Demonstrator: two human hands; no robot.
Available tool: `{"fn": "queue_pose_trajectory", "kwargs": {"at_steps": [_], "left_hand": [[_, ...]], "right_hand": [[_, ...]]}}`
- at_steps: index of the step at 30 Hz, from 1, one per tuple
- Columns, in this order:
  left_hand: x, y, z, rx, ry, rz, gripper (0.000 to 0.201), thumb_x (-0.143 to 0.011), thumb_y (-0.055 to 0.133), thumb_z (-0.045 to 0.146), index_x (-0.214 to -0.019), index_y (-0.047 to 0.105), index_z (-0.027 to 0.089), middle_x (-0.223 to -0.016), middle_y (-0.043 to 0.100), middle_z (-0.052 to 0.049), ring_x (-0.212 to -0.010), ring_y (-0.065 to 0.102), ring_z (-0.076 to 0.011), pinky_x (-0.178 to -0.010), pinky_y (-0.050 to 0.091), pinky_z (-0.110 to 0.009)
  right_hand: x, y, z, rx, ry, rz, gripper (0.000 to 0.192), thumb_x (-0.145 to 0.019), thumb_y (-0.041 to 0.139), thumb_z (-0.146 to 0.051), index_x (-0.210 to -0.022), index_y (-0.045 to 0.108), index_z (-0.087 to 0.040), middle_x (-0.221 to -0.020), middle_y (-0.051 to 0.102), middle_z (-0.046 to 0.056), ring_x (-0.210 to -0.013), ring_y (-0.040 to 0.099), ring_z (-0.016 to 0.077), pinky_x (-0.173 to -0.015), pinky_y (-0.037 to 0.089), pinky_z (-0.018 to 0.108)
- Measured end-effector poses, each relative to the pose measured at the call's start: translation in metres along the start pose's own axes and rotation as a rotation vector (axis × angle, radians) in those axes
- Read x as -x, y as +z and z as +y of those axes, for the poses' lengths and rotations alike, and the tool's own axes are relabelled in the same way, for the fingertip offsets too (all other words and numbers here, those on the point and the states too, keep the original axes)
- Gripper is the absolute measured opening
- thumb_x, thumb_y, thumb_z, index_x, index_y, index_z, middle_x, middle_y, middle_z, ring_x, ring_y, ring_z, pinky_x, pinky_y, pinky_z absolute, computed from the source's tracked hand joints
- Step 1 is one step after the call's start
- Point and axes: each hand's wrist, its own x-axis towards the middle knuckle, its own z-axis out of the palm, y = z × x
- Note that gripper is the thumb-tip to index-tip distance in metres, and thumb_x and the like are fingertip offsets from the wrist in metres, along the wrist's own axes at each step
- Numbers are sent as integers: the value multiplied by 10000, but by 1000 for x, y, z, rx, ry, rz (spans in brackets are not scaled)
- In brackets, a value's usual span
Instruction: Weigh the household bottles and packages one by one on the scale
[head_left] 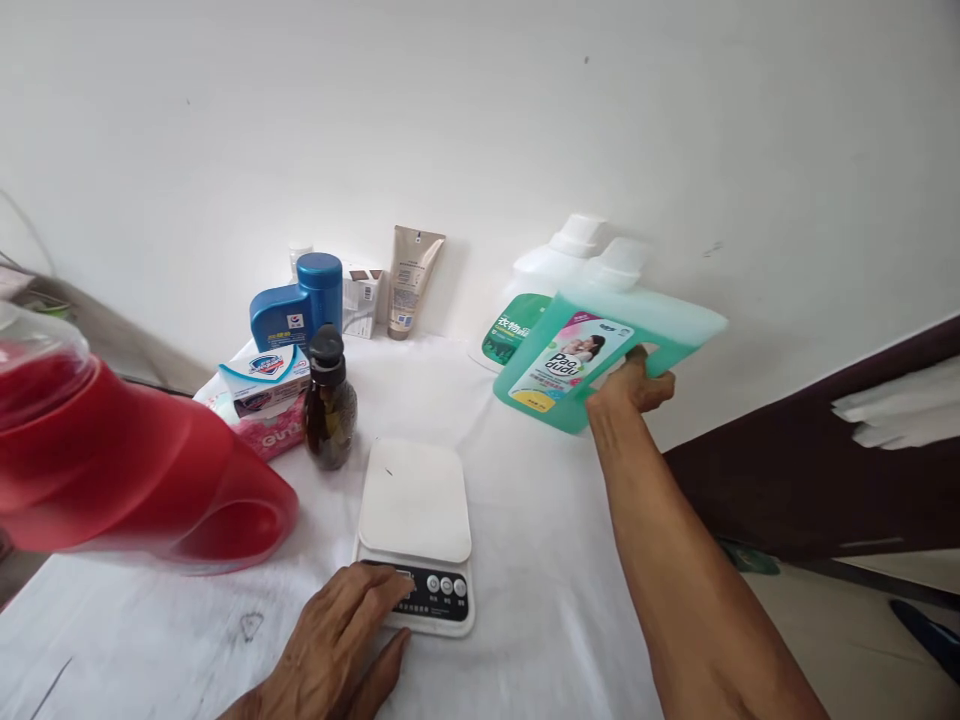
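Note:
My right hand (637,383) is closed round the handle of a green detergent jug (547,375), which leans tilted at the right of the table. Right behind the jug is a white bottle (517,300) with a green label, partly hidden. My left hand (337,635) rests with its fingers stretched out over the display of a white kitchen scale (415,500). The scale's plate bears only a small dark mark. Round push-buttons show to the right of my left fingertips.
A large red bottle (142,460) fills the left side, close by. Behind the scale are a brown pump bottle (329,410), a soap box (266,375), a blue bottle (319,290), a white carton (361,300) and a beige tube (412,280). A white wall (480,120) backs the cloth-covered table.

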Motion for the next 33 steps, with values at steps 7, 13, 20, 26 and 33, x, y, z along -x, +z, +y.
{"fn": "queue_pose_trajectory", "kwargs": {"at_steps": [7,13,20,26,33], "left_hand": [[-10,-11,-5,142,93,-54,377,-953,575,122,-1322,573,199,-1079,740,-97,-991,708,-217,-929,606,-360],[-15,-11,-12,188,46,-1,257,-960,547,124,-1202,597,193,-981,717,-78,-906,671,-211,-826,563,-351],[-17,-11,-19,277,-26,63,133,-965,523,141,-1018,637,183,-834,678,-47,-801,630,-193,-752,521,-343],[-21,-12,-24,421,-206,57,133,-948,525,159,-912,651,182,-816,656,-46,-788,613,-179,-727,500,-312],[-23,-12,-28,472,-299,29,132,-927,540,183,-889,666,177,-790,637,-35,-773,587,-169,-715,461,-294]], "right_hand": [[76,-40,-12,134,-427,120,277,-916,670,-357,-1049,444,-267,-1309,497,209,-1344,480,350,-1184,366,514],[215,-42,-54,-96,-641,-795,405,-879,725,-561,-1081,588,-238,-1141,663,90,-1092,632,273,-1007,517,494],[322,3,-81,-139,-394,-1205,443,-823,754,-624,-1035,663,-245,-1053,729,47,-994,658,248,-927,513,399],[336,9,-71,-175,-328,-1107,382,-830,730,-605,-843,675,-228,-785,674,-5,-753,594,195,-767,485,331],[311,-13,-99,-251,-330,-983,308,-824,726,-524,-795,662,-224,-758,648,-5,-704,579,175,-701,493,324]]}}
